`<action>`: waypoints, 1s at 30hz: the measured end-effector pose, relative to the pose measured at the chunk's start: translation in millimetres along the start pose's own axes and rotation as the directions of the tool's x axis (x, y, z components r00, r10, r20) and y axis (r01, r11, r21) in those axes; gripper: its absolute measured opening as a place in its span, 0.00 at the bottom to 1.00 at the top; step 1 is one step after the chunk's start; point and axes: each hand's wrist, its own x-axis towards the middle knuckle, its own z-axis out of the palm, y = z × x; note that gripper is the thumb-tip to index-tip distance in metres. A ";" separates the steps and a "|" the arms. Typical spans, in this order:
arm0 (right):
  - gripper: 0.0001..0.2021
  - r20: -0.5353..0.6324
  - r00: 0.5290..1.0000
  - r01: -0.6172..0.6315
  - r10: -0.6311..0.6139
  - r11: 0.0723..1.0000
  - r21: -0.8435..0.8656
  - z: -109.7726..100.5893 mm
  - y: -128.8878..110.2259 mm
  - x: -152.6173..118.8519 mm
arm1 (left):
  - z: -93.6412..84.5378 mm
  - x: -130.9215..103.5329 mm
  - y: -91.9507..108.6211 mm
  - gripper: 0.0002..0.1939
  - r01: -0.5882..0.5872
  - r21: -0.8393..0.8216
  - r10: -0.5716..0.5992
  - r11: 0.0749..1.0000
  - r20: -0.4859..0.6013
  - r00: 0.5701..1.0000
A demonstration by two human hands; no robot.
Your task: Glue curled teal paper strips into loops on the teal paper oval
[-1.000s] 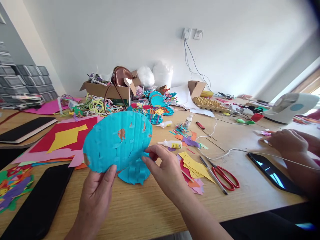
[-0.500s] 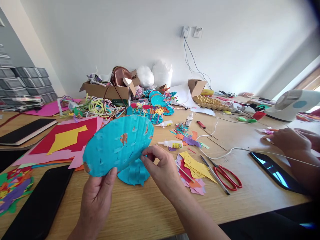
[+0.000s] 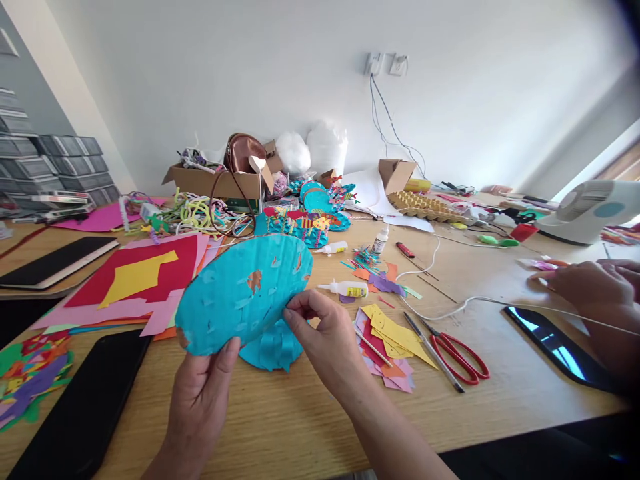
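A blue oval cardboard piece (image 3: 235, 293), with slits and torn brown patches, is raised tilted above the table. My left hand (image 3: 205, 393) grips its lower edge, thumb on the near face and fingers behind. At its right edge, my right hand (image 3: 323, 327) is closed in a pinch; whatever sits between thumb and forefinger is too small or hidden to make out. Below and behind the oval lies another blue piece (image 3: 275, 347) with raised paper flaps, partly covered by the oval.
Right of my hands lie paper scraps (image 3: 395, 337), a pen (image 3: 435, 353) and red-handled scissors (image 3: 457, 353). Glue bottles (image 3: 350, 289) stand or lie farther back. A black phone (image 3: 80, 407) is at left. Another person's hands (image 3: 590, 283) work at far right, near a white cable (image 3: 465, 303).
The whole scene has shifted slightly right in view. The blue oval has turned a little in my left hand's hold, and my right hand keeps its pinch at the edge.
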 end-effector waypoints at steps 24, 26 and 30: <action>0.03 0.032 0.998 0.063 -0.061 0.995 -0.078 3.3 -0.3 -3.4 | 4.7 -0.8 3.3 0.18 -0.080 0.018 0.081 0.997 -0.060 0.995; 0.04 0.034 0.994 0.103 -0.101 0.992 -0.074 3.6 0.5 -3.6 | 4.0 -0.8 3.1 0.18 -0.072 0.012 0.073 0.997 -0.053 0.996; 0.05 0.035 0.982 0.189 -0.187 0.979 -0.079 2.7 1.3 -5.6 | 2.5 -0.3 2.9 0.19 -0.044 -0.003 0.044 0.999 -0.041 0.998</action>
